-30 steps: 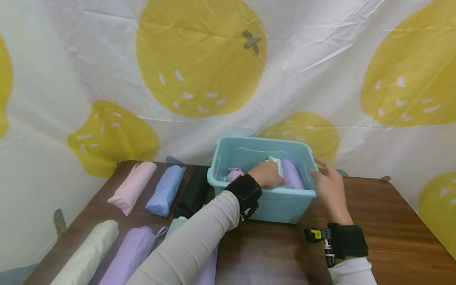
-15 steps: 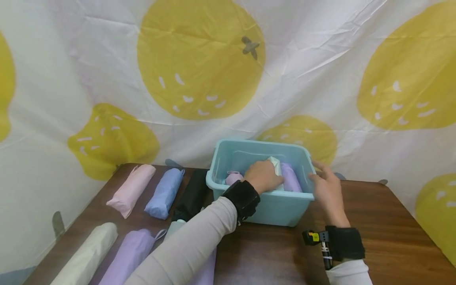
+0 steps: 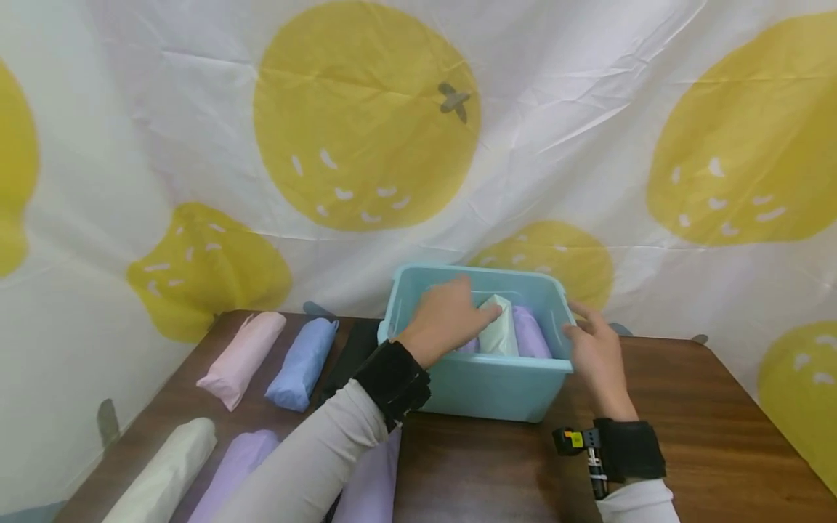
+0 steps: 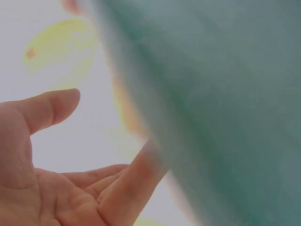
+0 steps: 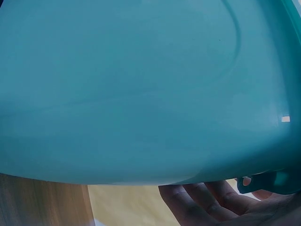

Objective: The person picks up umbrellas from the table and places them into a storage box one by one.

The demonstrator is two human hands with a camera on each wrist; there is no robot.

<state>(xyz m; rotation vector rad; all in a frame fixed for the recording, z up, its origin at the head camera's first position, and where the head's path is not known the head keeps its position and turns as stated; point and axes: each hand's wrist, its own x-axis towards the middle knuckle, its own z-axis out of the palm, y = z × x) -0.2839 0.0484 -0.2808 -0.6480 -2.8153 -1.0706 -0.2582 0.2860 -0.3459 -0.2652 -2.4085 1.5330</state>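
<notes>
A light blue plastic bin [image 3: 490, 388] stands on the table. Inside it lie a pale green folded umbrella [image 3: 498, 334] and a purple folded umbrella [image 3: 530, 334]; part of another purple one [image 3: 469, 346] shows beside them. My left hand [image 3: 445, 319] is over the bin's left half, fingers extended and holding nothing; it hides what lies below. The left wrist view shows its thumb and fingers spread beside the blurred bin wall. My right hand [image 3: 598, 356] holds the bin's right end, thumb at the rim; its fingers [image 5: 207, 200] pass behind the edge in the right wrist view.
On the table's left lie pink [image 3: 242, 361], blue [image 3: 303, 365], black [image 3: 353, 352], pale green [image 3: 163, 472] and purple [image 3: 238, 468] folded umbrellas. Another purple umbrella [image 3: 373, 483] is partly under my left forearm. A fruit-print cloth [image 3: 549, 145] hangs behind the table [image 3: 706, 421].
My left hand has let go of the pale green umbrella in the bin and moved left and up, its fingers extending. The right hand stays at the bin's right end.
</notes>
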